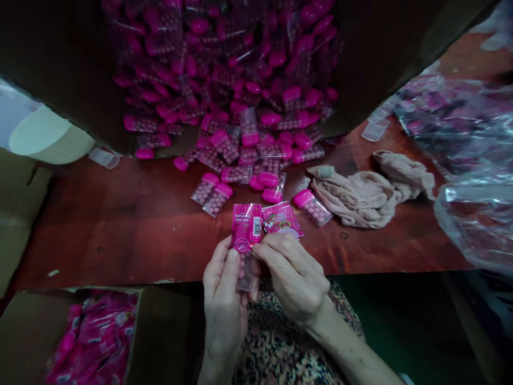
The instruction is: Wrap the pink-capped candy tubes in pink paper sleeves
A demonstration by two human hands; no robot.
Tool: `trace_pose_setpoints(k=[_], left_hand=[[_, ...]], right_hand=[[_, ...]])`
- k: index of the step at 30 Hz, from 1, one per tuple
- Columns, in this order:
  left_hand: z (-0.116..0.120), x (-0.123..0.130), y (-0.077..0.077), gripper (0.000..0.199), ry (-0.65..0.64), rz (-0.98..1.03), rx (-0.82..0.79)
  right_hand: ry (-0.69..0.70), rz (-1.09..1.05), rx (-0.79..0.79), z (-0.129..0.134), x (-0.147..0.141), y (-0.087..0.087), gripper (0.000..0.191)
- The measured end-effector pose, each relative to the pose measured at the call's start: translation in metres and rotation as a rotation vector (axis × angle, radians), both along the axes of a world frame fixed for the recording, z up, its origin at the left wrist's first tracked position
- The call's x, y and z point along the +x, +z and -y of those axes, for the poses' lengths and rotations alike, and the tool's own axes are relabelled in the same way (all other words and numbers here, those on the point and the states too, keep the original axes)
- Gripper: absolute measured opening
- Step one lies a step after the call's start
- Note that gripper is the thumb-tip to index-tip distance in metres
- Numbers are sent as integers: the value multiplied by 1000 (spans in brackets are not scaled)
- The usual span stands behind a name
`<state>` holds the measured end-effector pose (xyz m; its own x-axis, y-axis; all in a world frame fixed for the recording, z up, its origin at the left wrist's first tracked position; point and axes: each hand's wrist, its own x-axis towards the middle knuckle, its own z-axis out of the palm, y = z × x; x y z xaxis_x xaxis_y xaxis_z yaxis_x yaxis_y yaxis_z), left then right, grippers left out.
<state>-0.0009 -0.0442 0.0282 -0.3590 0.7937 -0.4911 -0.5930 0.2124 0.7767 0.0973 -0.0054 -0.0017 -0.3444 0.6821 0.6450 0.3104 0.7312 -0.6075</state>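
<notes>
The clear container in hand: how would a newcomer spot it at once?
Find the red table and follow its near edge to the left hand. It holds the clear container; unlike the loose containers farther back, this one has its upper end in a printed pink wrapper.

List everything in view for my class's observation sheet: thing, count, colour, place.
Table: one, dark red, across the middle
Large box: one, dark brown, far side
Capped containers: too many to count, clear with pink, in large box and on table
Held container: one, clear with pink balls, front centre
Pink wrapper: one, printed, on held container's upper part
Printed packaging: count unclear, pink, right of pink wrapper
Cloth: one, beige, table's right
Bowl: one, white, far left
Plastic bags: count unclear, clear, far right
Lower box: one, brown, lower left
Packs: many, pink, in lower box
Patterned clothing: dark and tan, lap
Left grip: one, bare, holding held container
Right grip: one, bare, at pink wrapper's lower edge
</notes>
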Motion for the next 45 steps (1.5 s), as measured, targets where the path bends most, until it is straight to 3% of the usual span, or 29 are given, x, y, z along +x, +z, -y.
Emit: trace_pose_setpoints(k=[3,6,9,12,17,21,24,27,31,33,36,40,45], left_hand=[[1,1,-1,15,17,-15,-11],[1,2,-2,15,15,-10,-24],[-1,2,-5,15,42,29,-31],[-6,0,-7,13,98,87,5],[-10,-3,-5,10,63,260,22],[-10,-3,-7,15,110,489,-95],[-10,0,-8,14,102,533,-105],[-9,3,-10,12,71,333,-26],[-6,0,-13,12,199,-219,73],[-4,-3,-13,6,278,-532,159],[-3,-5,-12,12,312,-911,304],[-1,-9,-11,20,293,-1121,304],[0,-25,-11,24,87,-1360,372]], right_hand=[[-15,62,-21,-7,-5,-5,18],[-1,79,-166,-8,-7,-6,23],[62,89,-302,1,-7,-2,25],[76,54,-308,14,-7,6,24],[-95,-162,-434,20,-8,16,12],[-141,-37,-466,18,-11,21,25],[-155,104,-433,19,-15,23,24],[-219,167,-301,19,-15,22,22],[-283,247,-105,16,-13,16,24],[-268,260,-57,15,-14,14,24],[-254,255,-35,15,-17,15,22],[-272,303,-3,16,-21,18,20],[-274,356,15,17,-21,13,21]])
